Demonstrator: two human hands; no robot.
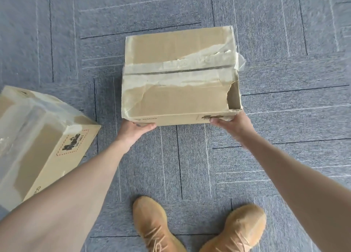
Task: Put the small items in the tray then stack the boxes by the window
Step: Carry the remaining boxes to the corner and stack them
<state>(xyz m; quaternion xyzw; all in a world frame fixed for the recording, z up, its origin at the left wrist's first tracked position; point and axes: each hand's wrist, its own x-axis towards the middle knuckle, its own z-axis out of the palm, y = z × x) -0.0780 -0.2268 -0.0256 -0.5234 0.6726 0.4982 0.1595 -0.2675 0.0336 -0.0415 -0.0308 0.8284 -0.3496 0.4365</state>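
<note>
Stacking step in hand, judged from the head view, the only one: no tray or small items in sight, so that part cannot be checked. Item one, box (pixel 180 75): cardboard, taped top with tape peeling, near right corner torn open, on or just above the carpet (pixel 284 99); which, I cannot tell. Left hand (pixel 133 131): at the box's near left bottom corner, thumb along the lower edge, fingers tucked under, gripping. Right hand (pixel 230 122): at the near right bottom corner, just below the tear, thumb on the front face, likewise gripping. Item two, second box (pixel 43 143): left of the box, apart from it, tilted, plastic-wrapped top. Shoes (pixel 199 227): nearer the camera than the box. Window: not in view. Next move calls for an even two-handed lift, mindful of the torn corner, then carrying to the window.
</note>
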